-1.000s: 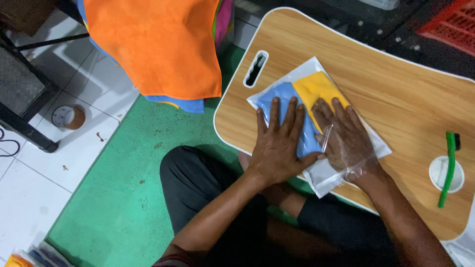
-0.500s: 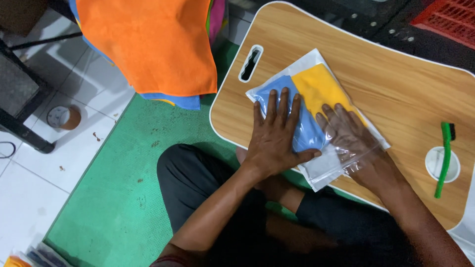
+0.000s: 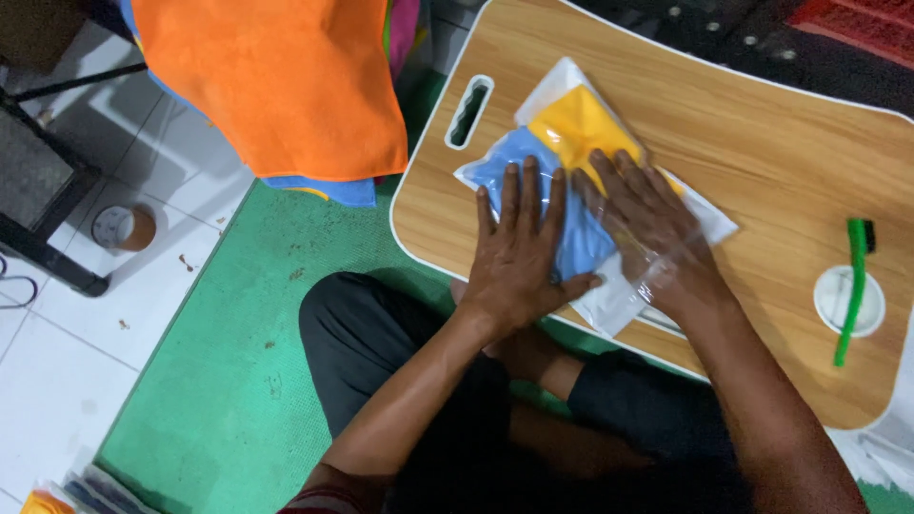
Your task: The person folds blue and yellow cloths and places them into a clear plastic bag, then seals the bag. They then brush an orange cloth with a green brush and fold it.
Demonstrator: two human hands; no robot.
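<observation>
Head cam | L hand [image 3: 522, 249] flat, fingers spread on blue cloth [image 3: 533, 171] | R hand [image 3: 647, 224] inside clear bag [image 3: 619, 295], blurred

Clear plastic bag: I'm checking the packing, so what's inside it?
The clear plastic bag holds a blue cloth and a yellow cloth; both hands cover the middle.

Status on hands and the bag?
Left hand flat on blue cloth. Right hand inside clear bag beside yellow cloth. Nothing in the way.

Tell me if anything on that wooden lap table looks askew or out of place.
The clear bag holding blue and yellow cloths lies diagonal to the table edge, its corner overhanging the near rim. Both hands press it flat. Nothing looks spilled or damaged.
</observation>
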